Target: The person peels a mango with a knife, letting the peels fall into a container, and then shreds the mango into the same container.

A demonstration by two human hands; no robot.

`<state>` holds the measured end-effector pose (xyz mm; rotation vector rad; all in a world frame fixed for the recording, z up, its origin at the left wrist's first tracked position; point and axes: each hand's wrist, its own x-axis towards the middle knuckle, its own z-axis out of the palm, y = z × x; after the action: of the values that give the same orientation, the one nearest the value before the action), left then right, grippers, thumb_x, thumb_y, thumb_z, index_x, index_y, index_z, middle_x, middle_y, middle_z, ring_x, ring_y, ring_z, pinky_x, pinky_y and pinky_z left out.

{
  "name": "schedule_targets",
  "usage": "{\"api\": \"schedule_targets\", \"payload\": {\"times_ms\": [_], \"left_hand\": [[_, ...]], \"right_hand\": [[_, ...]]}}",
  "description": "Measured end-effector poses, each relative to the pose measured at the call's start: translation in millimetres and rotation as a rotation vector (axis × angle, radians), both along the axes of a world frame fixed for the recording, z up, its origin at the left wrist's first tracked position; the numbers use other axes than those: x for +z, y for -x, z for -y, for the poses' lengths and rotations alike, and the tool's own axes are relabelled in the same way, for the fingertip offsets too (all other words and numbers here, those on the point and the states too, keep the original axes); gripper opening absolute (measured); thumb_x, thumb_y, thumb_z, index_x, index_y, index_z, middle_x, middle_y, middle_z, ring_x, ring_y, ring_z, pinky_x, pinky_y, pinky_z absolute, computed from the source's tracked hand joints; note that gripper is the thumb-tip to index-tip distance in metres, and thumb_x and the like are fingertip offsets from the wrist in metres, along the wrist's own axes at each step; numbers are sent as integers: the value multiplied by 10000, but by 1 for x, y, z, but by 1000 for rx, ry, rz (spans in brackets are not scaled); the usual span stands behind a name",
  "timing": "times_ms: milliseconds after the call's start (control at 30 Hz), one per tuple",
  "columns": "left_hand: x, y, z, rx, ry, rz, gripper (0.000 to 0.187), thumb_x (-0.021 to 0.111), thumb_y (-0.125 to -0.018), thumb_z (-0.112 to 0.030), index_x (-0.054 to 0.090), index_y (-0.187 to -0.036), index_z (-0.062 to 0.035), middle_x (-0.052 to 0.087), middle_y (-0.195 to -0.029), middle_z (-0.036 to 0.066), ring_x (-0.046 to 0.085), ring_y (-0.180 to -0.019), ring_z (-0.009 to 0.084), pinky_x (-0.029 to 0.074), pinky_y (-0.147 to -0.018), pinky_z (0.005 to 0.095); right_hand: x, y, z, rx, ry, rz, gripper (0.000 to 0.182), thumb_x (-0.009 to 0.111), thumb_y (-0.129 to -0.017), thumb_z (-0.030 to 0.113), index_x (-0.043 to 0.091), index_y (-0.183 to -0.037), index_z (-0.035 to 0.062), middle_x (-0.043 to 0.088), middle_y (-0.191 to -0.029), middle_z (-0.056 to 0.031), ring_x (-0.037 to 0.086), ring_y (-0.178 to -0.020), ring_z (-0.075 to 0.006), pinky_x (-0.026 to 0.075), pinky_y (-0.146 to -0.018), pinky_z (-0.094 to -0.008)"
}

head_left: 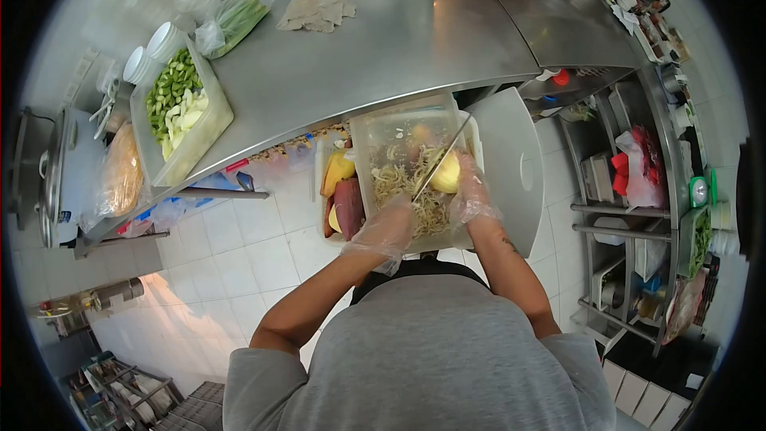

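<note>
The right hand (472,191), in a thin clear plastic glove, gripped a pale yellow rounded peeled fruit (446,174) above the clear plastic tub (375,124). The left hand (388,227), gloved alike, was clenched around the handle of a long thin steel knife (441,160) whose blade lay against the fruit. The fruit looked firm but wet and probably slippery, best cupped from behind. Pale stringy shreds (415,191) lay heaped inside the tub. Left of the tub sat yellow and purple root pieces (341,191); farther left, on the brushed steel counter (383,40), stood a white bin of chopped green vegetables (177,100).
</note>
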<state>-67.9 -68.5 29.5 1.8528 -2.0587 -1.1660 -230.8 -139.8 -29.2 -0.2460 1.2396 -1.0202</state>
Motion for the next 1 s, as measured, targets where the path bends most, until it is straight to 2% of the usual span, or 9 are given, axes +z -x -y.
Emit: {"api": "schedule_targets", "payload": {"times_ms": [100, 300, 400, 500, 600, 700, 800, 933, 1000], "left_hand": [[-20, -1, 2, -19, 65, -65, 148, 450, -858, -25, 489, -977, 54, 585, -866, 301, 605, -860, 470, 467, -746, 487], [-4, 1, 13, -26, -23, -25, 179, 416, -852, -4, 488, -997, 72, 568, -933, 308, 574, -968, 467, 448, -837, 485], [-56, -10, 11, -78, 165, -95, 159, 466, -873, -72, 553, -840, 57, 584, -845, 248, 606, -772, 408, 474, -703, 457], [3, -18, 22, 20, -204, -190, 235, 501, -902, -160, 598, -868, 52, 608, -877, 200, 628, -762, 307, 482, -662, 403], [-5, -22, 27, 51, -443, -336, 275, 552, -901, -233, 617, -967, 26, 620, -913, 145, 622, -772, 192, 481, -640, 337], [-14, -31, 21, 253, -571, -642, 259, 586, -882, -240, 620, -997, -11, 625, -919, 91, 611, -755, 142, 478, -599, 303], [6, -37, 17, 347, -658, -675, 245, 593, -885, -229, 613, -1048, -47, 623, -907, 59, 611, -747, 140, 484, -575, 293], [13, -51, 9, 155, -463, -491, 294, 574, -896, -244, 582, -1098, -30, 614, -899, 89, 616, -768, 183, 495, -631, 315], [16, -46, 9, 359, -619, -426, 325, 556, -899, -248, 561, -1121, -11, 619, -897, 147, 625, -787, 249, 504, -699, 352]], "right_hand": [[-10, 3, -1, 98, 14, -104, 317, 511, -950, 386, 544, -1163, 153, 625, -1002, -49, 632, -878, -198, 545, -712, -408], [-15, 0, 3, 60, 19, 105, 357, 471, -960, 454, 530, -1166, 169, 622, -1015, -44, 631, -883, -206, 547, -692, -398], [6, -1, 2, 64, -84, 234, 372, 464, -962, 468, 514, -1171, 165, 617, -1053, -47, 630, -884, -221, 547, -691, -397], [7, 11, 1, 174, -165, 360, 394, 588, -921, 379, 492, -1239, 167, 580, -1157, -43, 604, -1017, -221, 551, -719, -437], [21, 4, -5, 146, -10, 34, 473, 531, -927, 472, 468, -1292, 178, 596, -1129, -63, 645, -845, -228, 539, -505, -360], [-23, 16, -4, 267, 119, 106, 546, 566, -903, 472, 437, -1343, 177, 591, -1155, -63, 643, -910, -235, 536, -525, -353], [-23, 18, -2, 296, 100, 110, 583, 597, -889, 439, 414, -1373, 172, 583, -1197, -64, 631, -989, -237, 557, -603, -358], [6, 18, -2, 263, 62, 233, 547, 622, -886, 371, 439, -1357, 161, 574, -1230, -75, 616, -1036, -213, 565, -659, -329], [10, 22, -4, 279, 79, 249, 529, 629, -885, 354, 459, -1341, 147, 572, -1239, -85, 613, -1044, -205, 563, -648, -305]]}}
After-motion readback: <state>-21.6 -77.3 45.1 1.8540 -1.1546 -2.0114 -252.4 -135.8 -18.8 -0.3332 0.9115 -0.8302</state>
